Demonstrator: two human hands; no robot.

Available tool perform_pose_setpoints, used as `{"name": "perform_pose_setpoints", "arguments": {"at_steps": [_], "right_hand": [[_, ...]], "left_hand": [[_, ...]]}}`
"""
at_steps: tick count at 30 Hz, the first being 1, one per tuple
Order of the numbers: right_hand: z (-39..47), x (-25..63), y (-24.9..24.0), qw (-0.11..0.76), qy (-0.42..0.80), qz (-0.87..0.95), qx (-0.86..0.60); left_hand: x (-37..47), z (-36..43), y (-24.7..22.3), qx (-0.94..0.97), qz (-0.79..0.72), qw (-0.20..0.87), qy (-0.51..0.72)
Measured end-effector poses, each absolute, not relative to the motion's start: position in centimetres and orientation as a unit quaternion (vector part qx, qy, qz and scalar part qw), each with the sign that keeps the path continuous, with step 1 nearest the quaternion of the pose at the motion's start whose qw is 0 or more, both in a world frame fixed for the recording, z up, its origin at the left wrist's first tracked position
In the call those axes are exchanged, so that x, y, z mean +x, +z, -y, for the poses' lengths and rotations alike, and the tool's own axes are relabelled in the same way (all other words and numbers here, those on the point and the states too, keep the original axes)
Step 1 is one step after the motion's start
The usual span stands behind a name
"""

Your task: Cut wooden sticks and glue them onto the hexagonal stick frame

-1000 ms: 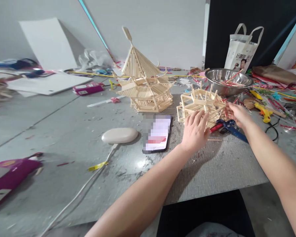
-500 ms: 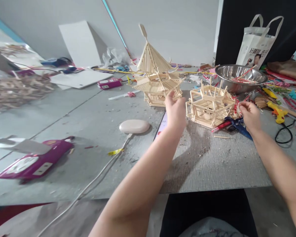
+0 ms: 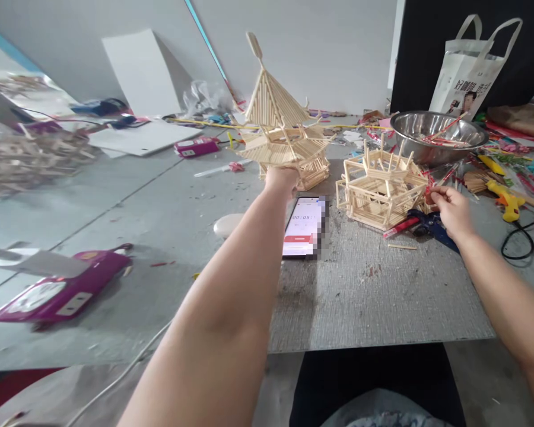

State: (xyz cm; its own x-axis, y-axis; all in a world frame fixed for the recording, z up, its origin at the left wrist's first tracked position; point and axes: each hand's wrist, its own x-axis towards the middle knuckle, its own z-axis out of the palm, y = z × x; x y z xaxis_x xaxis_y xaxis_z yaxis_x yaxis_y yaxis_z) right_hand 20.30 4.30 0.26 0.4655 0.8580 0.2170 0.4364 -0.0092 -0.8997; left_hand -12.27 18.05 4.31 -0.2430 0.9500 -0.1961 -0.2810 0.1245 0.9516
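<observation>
A tall pagoda model [image 3: 276, 98] built of thin wooden sticks stands at the back middle of the table. My left hand [image 3: 282, 179] is at its lower front, under the wide eave; its fingers are mostly hidden, so its grip cannot be made out. To the right sits a smaller, roofless stick frame [image 3: 378, 198] with short posts rising from its top. Just beside its right side my right hand [image 3: 454, 210] is closed in a pinch; whatever lies between the fingertips is too small to name. Blue-handled pliers [image 3: 431, 224] lie below that hand.
A phone [image 3: 299, 228] showing a timer lies between the models. A steel bowl [image 3: 427, 148], a yellow glue gun [image 3: 507, 200] and loose scraps crowd the right. Leftward are a purple power strip [image 3: 66, 284], a white oval case [image 3: 229, 225] and a cable.
My left hand has moved left, from the gap between the models to the pagoda's lower front, uncovering the phone. My right hand stays pinched beside the smaller frame.
</observation>
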Motion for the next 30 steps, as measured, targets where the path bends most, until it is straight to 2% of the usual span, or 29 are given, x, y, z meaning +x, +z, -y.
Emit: {"name": "perform_pose_setpoints", "arguments": {"at_steps": [3,7,12,22,30], "right_hand": [[-4.3,20.2,0.2,0.518,0.224,0.478,-0.673],[-4.2,20.0,0.3,0.538,0.250,0.470,-0.654],[-4.1,19.9,0.3,0.533,0.250,0.483,-0.648],[-4.1,19.5,0.4,0.588,0.279,0.459,-0.605],[-4.4,19.8,-0.1,0.612,0.286,0.448,-0.586]], "left_hand": [[-12.7,-18.1,4.5,0.284,-0.561,0.545,0.554],[-13.0,-18.0,4.6,0.243,-0.476,0.617,0.577],[-12.1,-16.8,5.4,0.218,-0.403,0.656,0.600],[-10.0,-14.3,8.9,0.266,-0.292,0.666,0.632],[-9.6,-13.4,8.6,0.352,-0.265,0.672,0.595]]}}
